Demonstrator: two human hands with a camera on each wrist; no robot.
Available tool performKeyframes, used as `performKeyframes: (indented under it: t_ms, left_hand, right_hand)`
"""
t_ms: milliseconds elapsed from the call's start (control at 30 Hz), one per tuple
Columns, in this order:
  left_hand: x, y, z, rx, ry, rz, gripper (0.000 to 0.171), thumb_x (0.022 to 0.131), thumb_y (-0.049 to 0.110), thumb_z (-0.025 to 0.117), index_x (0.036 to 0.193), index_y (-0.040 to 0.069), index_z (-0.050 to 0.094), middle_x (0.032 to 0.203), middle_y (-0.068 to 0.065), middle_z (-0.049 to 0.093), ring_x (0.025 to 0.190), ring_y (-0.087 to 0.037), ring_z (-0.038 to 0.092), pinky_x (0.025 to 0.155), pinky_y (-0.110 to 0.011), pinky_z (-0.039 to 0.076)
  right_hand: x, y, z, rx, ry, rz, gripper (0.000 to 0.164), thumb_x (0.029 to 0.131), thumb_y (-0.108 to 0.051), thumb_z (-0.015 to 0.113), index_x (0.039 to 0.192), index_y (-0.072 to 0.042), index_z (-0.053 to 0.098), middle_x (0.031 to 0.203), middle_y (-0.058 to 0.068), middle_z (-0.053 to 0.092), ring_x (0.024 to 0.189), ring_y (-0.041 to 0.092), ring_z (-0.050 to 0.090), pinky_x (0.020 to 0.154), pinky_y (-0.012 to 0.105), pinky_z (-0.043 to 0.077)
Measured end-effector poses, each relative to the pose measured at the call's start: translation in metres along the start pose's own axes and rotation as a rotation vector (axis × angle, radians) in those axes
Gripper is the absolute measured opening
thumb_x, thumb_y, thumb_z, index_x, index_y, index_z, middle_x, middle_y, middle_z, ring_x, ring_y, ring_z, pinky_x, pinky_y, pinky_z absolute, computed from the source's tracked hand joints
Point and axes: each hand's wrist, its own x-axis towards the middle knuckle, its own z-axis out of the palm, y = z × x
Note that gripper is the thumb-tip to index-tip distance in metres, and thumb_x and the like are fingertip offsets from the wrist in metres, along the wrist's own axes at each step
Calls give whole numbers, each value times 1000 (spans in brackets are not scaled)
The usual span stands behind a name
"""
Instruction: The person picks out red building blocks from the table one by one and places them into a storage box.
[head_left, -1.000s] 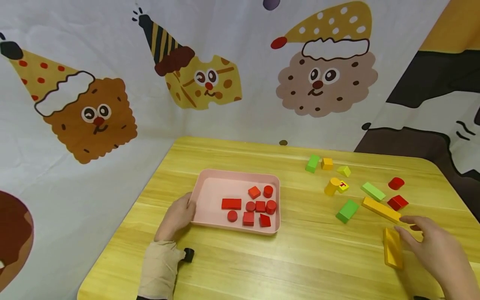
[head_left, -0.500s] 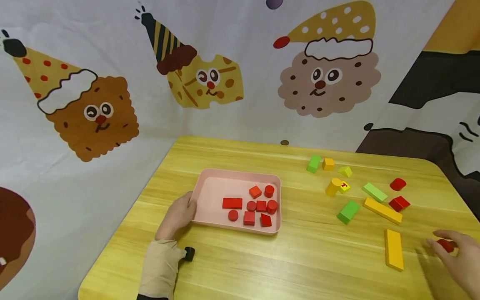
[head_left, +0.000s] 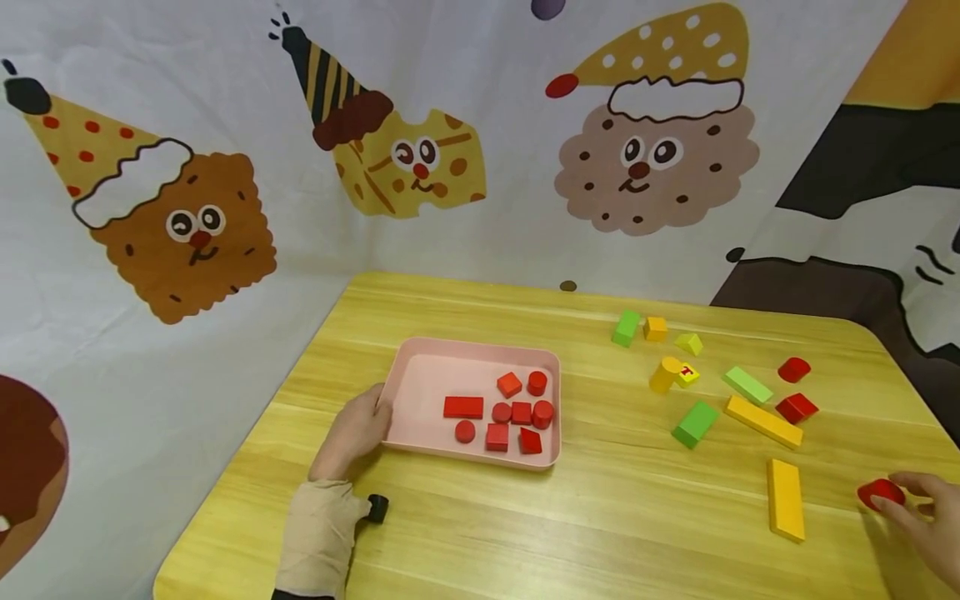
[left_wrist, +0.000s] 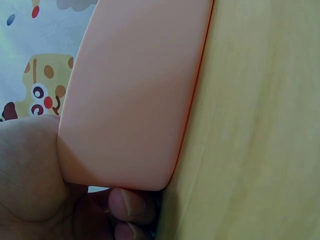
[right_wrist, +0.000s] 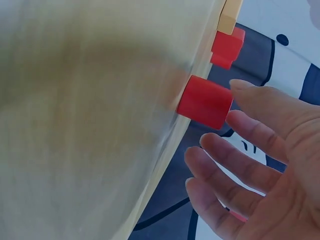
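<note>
In the head view my left hand [head_left: 354, 429] grips the left end of the pink tray [head_left: 427, 371], thumb on top and fingers below its rim. Up close in the left wrist view, the tray's outer wall [left_wrist: 135, 90] stands next to the thumb and curled fingertips. Inside the tray lie several red blocks, among them a flat rectangle [head_left: 463, 407]. At the right table edge my right hand [head_left: 926, 512] pinches a red rounded block [head_left: 881, 493] between thumb and index finger. In the right wrist view those fingertips meet one end of the red block, the other fingers spread loosely below.
Right of the tray lie loose blocks: green [head_left: 695, 424], a yellow cylinder [head_left: 664, 375], long yellow bars [head_left: 786, 500], a red cylinder [head_left: 793, 370] and a red cube [head_left: 797, 407]. A printed cloth [head_left: 517, 250] hangs behind the table.
My right hand has moved right, from beside the yellow bars to the table edge; the red block in its fingers now shows more. The left hand and tray keep their place.
</note>
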Motion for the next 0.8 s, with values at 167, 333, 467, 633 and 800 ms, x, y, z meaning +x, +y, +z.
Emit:
performKeyframes:
  t_ms: [167, 333, 467, 633, 800]
  left_hand:
    - [0, 1, 1, 3, -1, 3, 31, 101, 21, 35, 117, 6, 57, 104, -15, 63, 88, -26, 56, 80, -49, 47]
    - [0, 0, 1, 5, 2, 5, 31, 101, 21, 36, 118, 6, 57, 106, -17, 64, 90, -27, 57, 80, -50, 47]
    - [0, 1, 0, 7, -1, -4, 30, 101, 21, 36, 117, 7, 57, 104, -16, 63, 87, -26, 56, 78, -49, 47]
    - [0, 1, 0, 10, -6, -14, 31, 101, 21, 35, 119, 7, 56, 100, -14, 63, 84, -25, 54, 76, -47, 46]
    - [0, 1, 0, 9, -8, -12, 32, 101, 20, 35, 122, 6, 55, 103, -14, 63, 86, -25, 55, 77, -47, 47]
  right_hand:
    - [1, 1, 1, -17, -79, 49, 36, 75, 7, 71, 98, 24, 48, 87, 48, 48, 59, 2, 53, 43, 20, 44]
    - [3, 5, 3, -84, -160, 49, 46, 73, 4, 74, 104, 23, 47, 84, 45, 51, 59, 26, 58, 44, 33, 48]
    - [2, 10, 4, -83, -212, 49, 40, 74, 5, 72, 101, 22, 49, 77, 38, 55, 58, -10, 35, 43, 24, 42]
    - [1, 13, 6, -71, -223, 66, 35, 79, 0, 70, 96, 22, 49, 76, 37, 54, 57, 0, 44, 44, 25, 43]
    - [1, 13, 6, -69, -229, 75, 35, 80, -1, 69, 96, 22, 49, 75, 36, 54, 57, 0, 42, 44, 25, 43]
